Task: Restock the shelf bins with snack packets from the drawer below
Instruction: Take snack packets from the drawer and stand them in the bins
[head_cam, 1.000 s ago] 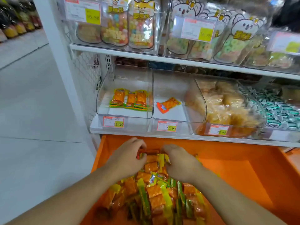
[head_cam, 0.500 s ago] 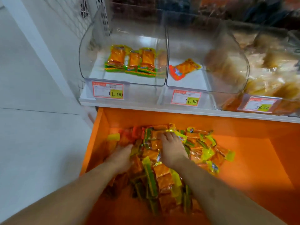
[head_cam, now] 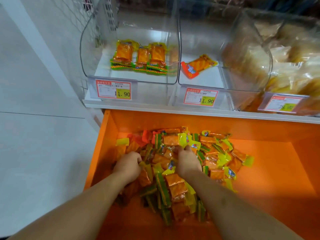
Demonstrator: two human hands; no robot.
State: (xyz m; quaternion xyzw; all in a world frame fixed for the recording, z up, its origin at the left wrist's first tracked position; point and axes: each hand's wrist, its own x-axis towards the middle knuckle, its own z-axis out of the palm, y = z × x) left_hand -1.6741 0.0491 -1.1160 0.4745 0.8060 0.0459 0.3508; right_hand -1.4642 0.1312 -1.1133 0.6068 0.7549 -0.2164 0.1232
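An open orange drawer holds a heap of orange snack packets with green and yellow ends. My left hand digs into the left side of the heap, its fingers curled round packets. At the heap's middle my right hand grips packets too, fingertips buried among them. Above the drawer, a clear left bin contains three green-edged packets. The clear middle bin holds a single red-ended packet.
A third bin at the right is full of pale yellow wrapped snacks. Price tags sit on the bin fronts. A white shelf edge overhangs the drawer's back. Grey floor lies to the left.
The view has dropped and closed in on the drawer. Both hands have pushed deeper into the packet heap, fingers curling round packets.
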